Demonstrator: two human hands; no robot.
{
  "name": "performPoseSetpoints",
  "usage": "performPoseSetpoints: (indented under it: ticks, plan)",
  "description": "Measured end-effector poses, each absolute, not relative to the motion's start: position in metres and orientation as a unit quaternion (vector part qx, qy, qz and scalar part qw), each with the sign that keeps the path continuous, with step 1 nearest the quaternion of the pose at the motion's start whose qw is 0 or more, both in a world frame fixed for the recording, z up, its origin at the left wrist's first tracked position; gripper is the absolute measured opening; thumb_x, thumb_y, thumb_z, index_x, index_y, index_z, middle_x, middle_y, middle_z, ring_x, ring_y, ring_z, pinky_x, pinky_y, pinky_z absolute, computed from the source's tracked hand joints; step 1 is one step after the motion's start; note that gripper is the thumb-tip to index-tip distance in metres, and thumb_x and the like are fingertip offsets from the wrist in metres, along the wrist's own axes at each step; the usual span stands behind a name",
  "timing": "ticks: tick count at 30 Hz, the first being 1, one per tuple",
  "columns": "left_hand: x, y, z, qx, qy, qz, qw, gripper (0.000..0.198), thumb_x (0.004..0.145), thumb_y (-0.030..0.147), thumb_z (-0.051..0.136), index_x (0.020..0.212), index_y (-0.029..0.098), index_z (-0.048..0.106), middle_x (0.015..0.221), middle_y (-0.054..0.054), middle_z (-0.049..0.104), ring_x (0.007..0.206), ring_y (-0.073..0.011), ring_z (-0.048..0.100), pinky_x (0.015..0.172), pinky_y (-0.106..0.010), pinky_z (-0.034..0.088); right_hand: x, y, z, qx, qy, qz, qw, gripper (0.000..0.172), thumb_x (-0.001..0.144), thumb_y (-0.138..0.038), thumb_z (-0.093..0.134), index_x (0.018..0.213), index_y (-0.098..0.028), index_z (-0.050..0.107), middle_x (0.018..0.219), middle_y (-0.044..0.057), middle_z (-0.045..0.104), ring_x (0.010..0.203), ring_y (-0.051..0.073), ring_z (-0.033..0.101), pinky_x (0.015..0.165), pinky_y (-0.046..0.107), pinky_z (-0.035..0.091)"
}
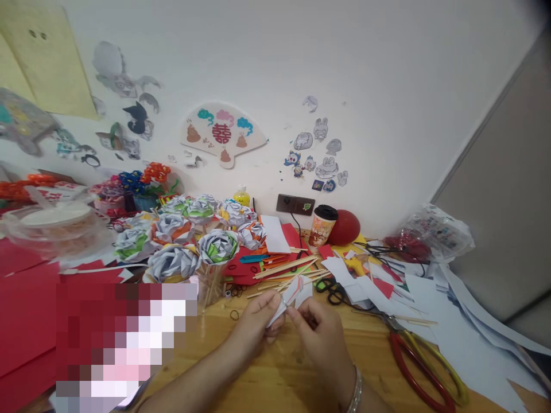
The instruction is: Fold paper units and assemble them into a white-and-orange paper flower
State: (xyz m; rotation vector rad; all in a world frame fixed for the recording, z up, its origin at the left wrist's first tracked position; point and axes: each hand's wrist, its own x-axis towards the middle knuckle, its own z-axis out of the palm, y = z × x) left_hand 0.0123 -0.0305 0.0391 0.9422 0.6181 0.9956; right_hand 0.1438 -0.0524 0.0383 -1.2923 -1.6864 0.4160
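Both my hands meet over the wooden table (258, 367), pinching a small folded piece of white paper with red-orange edges (293, 293). My left hand (258, 318) grips its lower left side with curled fingers. My right hand (316, 327), with a silver bracelet on the wrist, pinches the paper's right side. Just behind the paper lie several thin wooden sticks (286, 267). A cluster of finished folded paper flowers on sticks (189, 235) stands to the left of my hands.
Black scissors (331, 289) lie right of my hands. Red-and-yellow handled scissors (419, 358) lie at the right front. Loose white sheets (434, 292) cover the right side, red paper (26, 310) the left. A paper cup (322, 225) and a red ball (346, 227) stand by the wall.
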Motion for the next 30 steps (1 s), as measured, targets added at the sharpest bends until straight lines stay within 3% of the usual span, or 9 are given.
performPoseSetpoints:
  ticks: [3,7,10,13,18,22,24,27,30]
  plan:
    - [0.006,-0.031,0.042,0.418,0.264,0.411,0.766,0.040,0.068,0.051,0.061,0.065,0.019,0.039,0.039,0.011,0.034,0.034,-0.0019,0.013,0.036,-0.015,0.006,0.150,-0.042,0.041,-0.462,-0.652,0.353,0.487,0.034,0.070,-0.047,0.060,0.059,-0.018,0.047,0.049,-0.007,0.037,0.045,0.008,0.034,0.043,0.019,0.027]
    - [-0.001,-0.031,0.043,0.419,0.232,0.298,0.826,0.033,0.074,0.048,0.056,0.070,0.018,0.044,0.038,0.011,0.034,0.032,-0.0026,0.014,0.034,-0.015,0.009,0.153,-0.034,0.043,-0.336,-0.645,0.498,0.472,0.049,0.061,-0.058,0.065,0.088,-0.018,0.059,0.063,-0.002,0.051,0.057,0.011,0.046,0.053,0.022,0.038]
    - [-0.001,-0.030,0.042,0.419,0.224,0.268,0.838,0.029,0.078,0.047,0.050,0.070,0.020,0.043,0.035,0.010,0.034,0.029,-0.0038,0.014,0.033,-0.016,0.008,0.150,-0.033,0.042,-0.349,-0.659,0.444,0.497,0.044,0.062,-0.059,0.063,0.071,-0.016,0.062,0.056,-0.002,0.047,0.053,0.011,0.040,0.050,0.022,0.036]
    - [0.004,-0.026,0.039,0.439,0.255,0.323,0.799,0.032,0.077,0.050,0.048,0.067,0.020,0.041,0.036,0.008,0.040,0.029,-0.0038,0.015,0.033,-0.016,0.009,0.146,-0.032,0.040,-0.399,-0.640,0.401,0.520,0.042,0.066,-0.056,0.061,0.055,-0.015,0.056,0.047,-0.006,0.035,0.047,0.008,0.029,0.043,0.020,0.028]
    - [0.012,-0.022,0.029,0.508,0.364,0.425,0.655,0.046,0.068,0.066,0.048,0.064,0.021,0.040,0.041,0.009,0.036,0.034,-0.0060,0.022,0.034,-0.017,0.016,0.144,-0.028,0.038,-0.451,-0.604,0.396,0.524,0.032,0.068,-0.046,0.062,0.060,-0.015,0.058,0.047,-0.006,0.035,0.046,0.008,0.028,0.043,0.021,0.027]
    - [0.009,-0.027,0.029,0.649,0.402,0.463,0.450,0.031,0.076,0.050,0.050,0.071,0.019,0.053,0.064,0.000,0.055,0.058,-0.0147,0.046,0.054,-0.023,0.036,0.142,-0.026,0.038,-0.478,-0.586,0.376,0.536,0.029,0.069,-0.041,0.062,0.061,-0.014,0.057,0.050,-0.006,0.037,0.048,0.008,0.031,0.045,0.020,0.027]
    - [0.008,-0.028,0.031,0.690,0.406,0.463,0.381,0.021,0.079,0.040,0.051,0.078,0.020,0.058,0.076,-0.004,0.060,0.071,-0.0193,0.050,0.065,-0.026,0.037,0.141,-0.025,0.038,-0.489,-0.578,0.365,0.543,0.027,0.069,-0.040,0.062,0.061,-0.014,0.055,0.050,-0.007,0.036,0.048,0.008,0.031,0.044,0.020,0.027]
    - [0.008,-0.028,0.031,0.688,0.412,0.468,0.372,0.022,0.081,0.036,0.047,0.070,0.020,0.057,0.069,-0.003,0.057,0.069,-0.0195,0.048,0.064,-0.026,0.036,0.142,-0.026,0.037,-0.482,-0.593,0.354,0.539,0.026,0.070,-0.038,0.061,0.061,-0.015,0.052,0.050,-0.007,0.035,0.048,0.008,0.031,0.044,0.019,0.027]
    - [0.009,-0.026,0.028,0.664,0.393,0.470,0.429,0.030,0.081,0.042,0.045,0.062,0.019,0.051,0.058,0.002,0.047,0.058,-0.0149,0.043,0.055,-0.023,0.033,0.147,-0.027,0.038,-0.466,-0.637,0.322,0.522,0.027,0.073,-0.035,0.058,0.056,-0.016,0.048,0.051,-0.006,0.037,0.050,0.009,0.034,0.047,0.020,0.028]
